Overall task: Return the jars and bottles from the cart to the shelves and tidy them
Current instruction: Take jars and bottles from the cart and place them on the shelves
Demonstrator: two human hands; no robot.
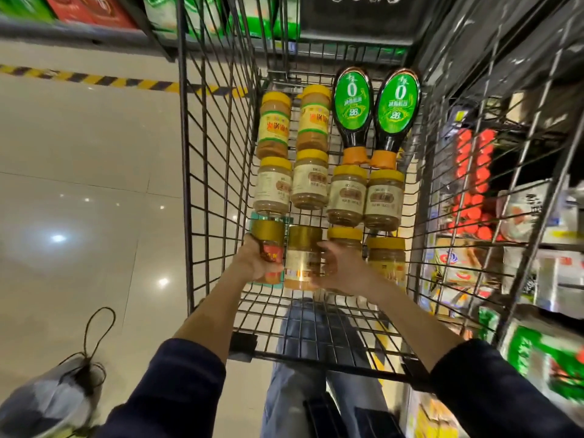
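Note:
A black wire cart (218, 172) holds several yellow-lidded jars lying on their sides and two dark bottles (376, 112) with green oval labels and orange caps at its far end. My left hand (254, 262) is shut on a gold-lidded jar with a red label (268, 248) at the near left of the cart. Just right of it, my right hand (339, 268) wraps around a gold-lidded jar with a pale label (301, 260). Two more yellow-lidded jars (387, 257) lie to the right of my right hand, one partly hidden by it.
Shelves (537, 248) with red-capped bottles and packaged goods run along the right side of the cart. More boxed goods sit on a low shelf (79, 14) ahead. A tiled floor with a yellow-black stripe (88, 79) lies to the left. A shoe (53, 396) is at the bottom left.

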